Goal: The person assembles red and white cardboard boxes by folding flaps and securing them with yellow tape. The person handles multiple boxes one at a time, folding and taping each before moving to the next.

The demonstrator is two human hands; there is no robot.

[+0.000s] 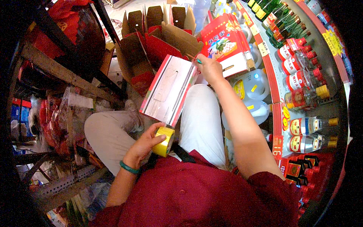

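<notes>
A roll of yellow packing tape (160,142) is gripped in my left hand (145,140), down by my waist, with a green bangle on that wrist. Across my knees rests a white carton (166,89) with red edges and a handle outline on its upward face. My right hand (210,70) is closed at the carton's far right corner. A small teal-tipped thing (199,61) pokes out from its fingers; its kind is too small to tell. Beyond that hand stands a stack of flat red printed cartons (223,38).
Several brown-lined boxes with raised flaps (151,45) stand ahead. On the right, a shelf (278,113) carries several bottles (295,64), and large clear jugs (251,85) sit beside my right leg. A dark metal rack (68,72) with plastic-wrapped goods runs along the left.
</notes>
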